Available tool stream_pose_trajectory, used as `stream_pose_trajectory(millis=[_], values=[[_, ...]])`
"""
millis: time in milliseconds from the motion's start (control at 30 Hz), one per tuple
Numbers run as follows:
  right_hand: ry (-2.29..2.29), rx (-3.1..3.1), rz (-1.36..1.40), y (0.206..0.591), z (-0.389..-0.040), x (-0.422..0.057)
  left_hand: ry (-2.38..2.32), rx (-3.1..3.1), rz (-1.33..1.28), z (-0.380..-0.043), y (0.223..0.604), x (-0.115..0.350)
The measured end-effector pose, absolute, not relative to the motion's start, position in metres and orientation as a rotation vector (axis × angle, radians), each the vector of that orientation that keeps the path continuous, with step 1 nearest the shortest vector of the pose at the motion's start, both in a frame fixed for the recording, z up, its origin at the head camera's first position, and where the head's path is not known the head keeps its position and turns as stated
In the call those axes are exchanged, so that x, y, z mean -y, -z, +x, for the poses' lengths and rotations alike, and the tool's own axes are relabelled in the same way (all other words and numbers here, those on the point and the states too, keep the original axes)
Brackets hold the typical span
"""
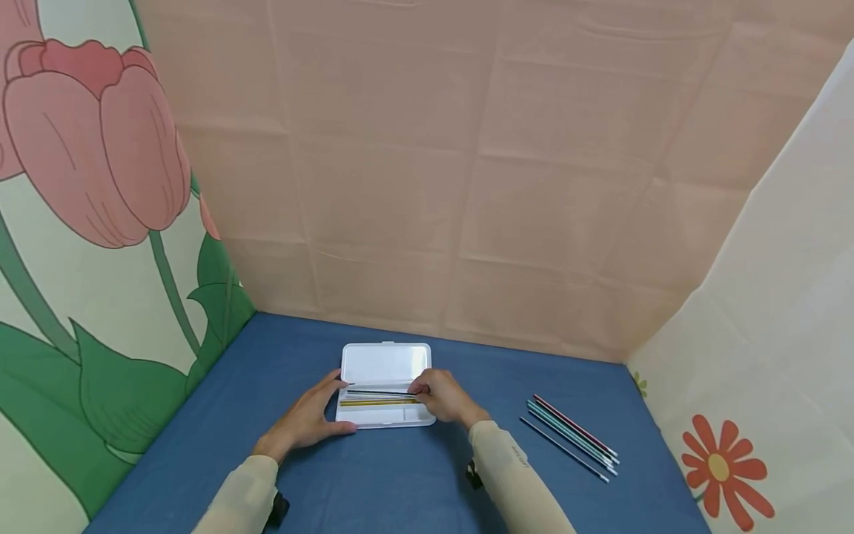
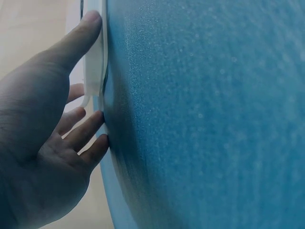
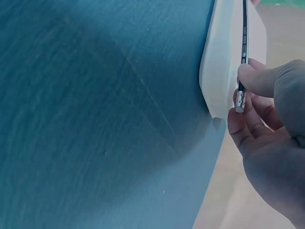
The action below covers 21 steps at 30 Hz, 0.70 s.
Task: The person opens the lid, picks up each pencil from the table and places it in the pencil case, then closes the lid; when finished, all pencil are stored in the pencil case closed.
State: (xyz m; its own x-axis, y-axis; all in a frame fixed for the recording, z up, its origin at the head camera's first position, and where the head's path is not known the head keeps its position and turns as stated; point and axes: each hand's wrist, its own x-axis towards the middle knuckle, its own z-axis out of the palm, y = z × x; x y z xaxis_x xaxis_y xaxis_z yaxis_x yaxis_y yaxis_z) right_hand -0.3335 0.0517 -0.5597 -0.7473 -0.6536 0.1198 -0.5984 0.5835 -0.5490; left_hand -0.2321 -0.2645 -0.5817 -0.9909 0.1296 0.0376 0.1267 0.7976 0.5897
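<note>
An open white pencil case (image 1: 385, 363) lies on the blue table, its lid tipped back. My left hand (image 1: 303, 417) holds the left end of the case, with the thumb at the front corner and the index finger near the hinge. In the left wrist view the other fingers spread beside the case's end. My right hand (image 1: 448, 397) pinches a dark pencil (image 3: 244, 43) near its silver-capped end, over the right part of the case. Yellow pencils (image 1: 373, 403) lie in the tray below it. The dark pencil's far end is near the left fingers.
To the right, several loose pencils (image 1: 574, 434) lie slanted on the blue tablecloth (image 1: 373, 489), in green, red and dark colours. A beige cloth wall (image 1: 427, 185) rises behind the table. Flower-printed sheets hang at the left and right sides.
</note>
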Motion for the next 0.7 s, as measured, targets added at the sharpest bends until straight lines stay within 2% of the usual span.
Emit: stream_pose_trajectory(millis=[700], values=[[0.916,-2.720,-1.065,0.566,-0.335,-0.037,-0.984,-2.971,0.213,-0.233,0.583,0.265]])
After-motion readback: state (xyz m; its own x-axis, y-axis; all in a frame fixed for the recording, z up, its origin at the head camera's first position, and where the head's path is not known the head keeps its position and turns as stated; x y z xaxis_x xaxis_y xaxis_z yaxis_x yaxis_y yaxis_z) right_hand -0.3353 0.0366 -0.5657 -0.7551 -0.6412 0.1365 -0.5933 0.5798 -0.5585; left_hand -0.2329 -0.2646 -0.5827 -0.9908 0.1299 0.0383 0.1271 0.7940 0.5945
